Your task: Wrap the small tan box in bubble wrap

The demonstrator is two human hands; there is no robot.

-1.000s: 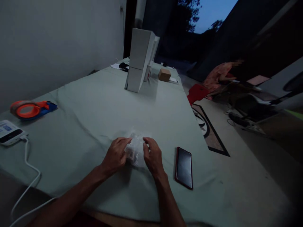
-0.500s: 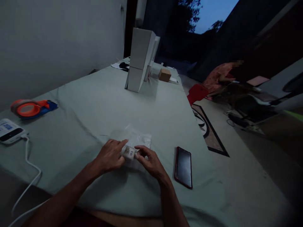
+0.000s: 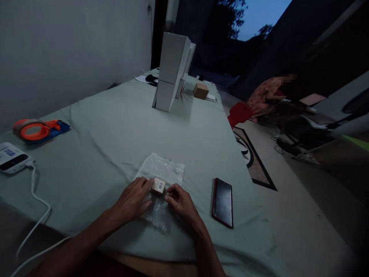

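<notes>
A small light-brown box with a white printed label on top sits on a sheet of clear bubble wrap. The sheet spreads behind the box and also toward me in front of it. My left hand lies at the box's left side, with fingertips against it and the thumb apart; it is open. At the right side is my right hand, its fingers curled in and thumb close to the index finger, beside the box's corner and the wrap. Whatever lies between those fingertips is too small to make out.
A phone lies to the right. On the left are an orange tape dispenser and a white device with a cable. White boxes and a brown carton stand farther back. A person sits beyond the table.
The bubble wrap that lay over the box has come away, and a flap now hangs toward me. My left hand has shifted slightly down and left, with the pointing finger lowered to the box's side.
</notes>
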